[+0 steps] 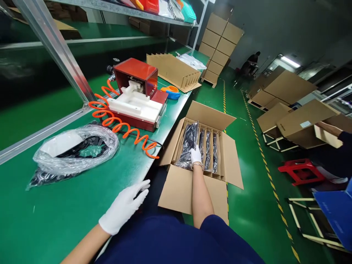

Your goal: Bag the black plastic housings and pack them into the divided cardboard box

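My left hand (125, 205), in a white glove, rests flat and open on the edge of the green table (68, 216), holding nothing. My right hand (195, 155), also gloved, reaches down into an open cardboard box (189, 187) on the floor and presses on a black bagged item (188, 145) in the leftmost slot. Cardboard dividers split the box into slots, and other slots hold similar black bagged items (208, 150). Whether the fingers grip the bag or only touch it is hidden.
On the table lie a clear plastic bag of black parts (74, 150), a red and white machine (137, 95) with an orange coiled hose (121, 128), a cardboard divider set (176, 71) and a tape roll (171, 91). Another person's arm holds a carton (308, 123) at right. A red stool (301, 170) stands on the floor.
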`<state>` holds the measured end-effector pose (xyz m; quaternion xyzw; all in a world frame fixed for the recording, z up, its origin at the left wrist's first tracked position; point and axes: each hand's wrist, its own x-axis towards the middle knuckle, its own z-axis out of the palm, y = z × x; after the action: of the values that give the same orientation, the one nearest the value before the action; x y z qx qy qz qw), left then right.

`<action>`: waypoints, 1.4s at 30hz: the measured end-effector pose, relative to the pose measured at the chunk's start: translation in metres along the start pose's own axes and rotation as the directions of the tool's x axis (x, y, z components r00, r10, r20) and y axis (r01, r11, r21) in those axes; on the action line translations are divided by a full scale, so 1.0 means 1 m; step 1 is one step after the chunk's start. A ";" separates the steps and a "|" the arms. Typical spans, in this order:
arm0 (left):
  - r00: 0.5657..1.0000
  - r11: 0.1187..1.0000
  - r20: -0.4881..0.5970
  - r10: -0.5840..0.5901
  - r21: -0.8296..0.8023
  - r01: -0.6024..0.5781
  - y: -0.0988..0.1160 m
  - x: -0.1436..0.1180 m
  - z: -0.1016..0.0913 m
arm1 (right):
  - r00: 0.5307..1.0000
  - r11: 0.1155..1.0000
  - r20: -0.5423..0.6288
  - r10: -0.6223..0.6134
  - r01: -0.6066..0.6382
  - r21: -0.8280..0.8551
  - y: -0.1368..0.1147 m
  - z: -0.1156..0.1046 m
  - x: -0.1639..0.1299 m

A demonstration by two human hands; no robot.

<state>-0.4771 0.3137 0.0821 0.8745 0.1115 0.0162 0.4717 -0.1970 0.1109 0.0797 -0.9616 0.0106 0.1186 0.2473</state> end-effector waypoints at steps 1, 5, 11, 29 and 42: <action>1.000 1.000 -0.008 0.013 0.016 -0.013 0.000 0.000 0.000 | 1.000 0.999 0.005 0.029 -0.029 -0.026 -0.002 0.006 0.001; 0.998 0.996 -0.027 0.060 0.063 -0.058 -0.001 -0.002 0.001 | 0.995 0.991 0.056 0.085 -0.078 -0.110 -0.017 0.036 0.003; 0.993 0.991 -0.038 0.113 0.083 -0.109 -0.002 -0.003 0.001 | 0.981 0.971 0.194 0.025 0.022 -0.237 -0.021 0.038 0.010; 0.997 0.995 -0.014 0.071 0.076 -0.070 -0.007 -0.001 0.007 | 0.998 0.974 -0.059 -0.032 0.018 -0.225 0.013 -0.022 0.045; 0.983 0.899 -0.061 -0.173 -0.417 0.133 0.041 0.009 -0.007 | 0.890 0.603 -0.134 -0.436 0.400 0.690 0.036 0.004 -0.110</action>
<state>-0.4625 0.2999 0.1191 0.7425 0.1966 0.0444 0.6388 -0.3080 0.0766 0.0851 -0.7664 -0.1760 0.0674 0.6141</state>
